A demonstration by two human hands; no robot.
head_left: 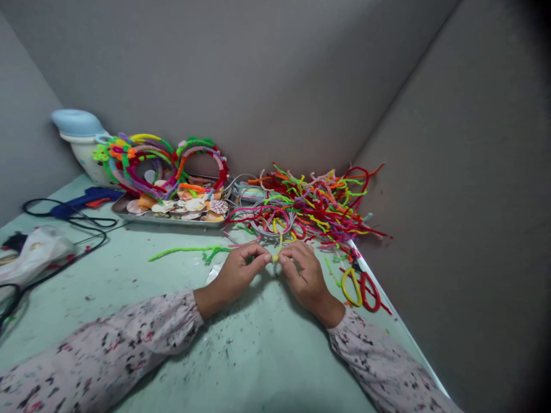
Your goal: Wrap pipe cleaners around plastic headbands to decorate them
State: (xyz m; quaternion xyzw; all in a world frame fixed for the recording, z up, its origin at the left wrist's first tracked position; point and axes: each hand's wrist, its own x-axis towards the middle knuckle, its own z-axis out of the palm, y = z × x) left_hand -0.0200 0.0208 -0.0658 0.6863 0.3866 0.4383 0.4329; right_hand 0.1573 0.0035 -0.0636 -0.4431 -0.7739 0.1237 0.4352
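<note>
Between my two hands, over the middle of the table, is a short yellow pipe cleaner (275, 258) with a small bent or twisted part and one end pointing up. My left hand (243, 269) pinches it from the left with thumb and forefinger. From the right, my right hand (303, 272) pinches the same piece, its fingers curled. The fingertips hide part of the bend. Left of my left hand lies a green pipe cleaner (183, 250), and just behind the hands are grey wire rings (271, 226).
A metal tray (172, 221) holds seashells (193, 205) and colourful headbands (146, 166). Loose pipe cleaners (318, 201) are heaped at the back right. Scissors (361, 288) with yellow and red handles lie near the right edge. A blue glue gun (81, 202), black cord (97, 241) and white container (88, 155) stand left.
</note>
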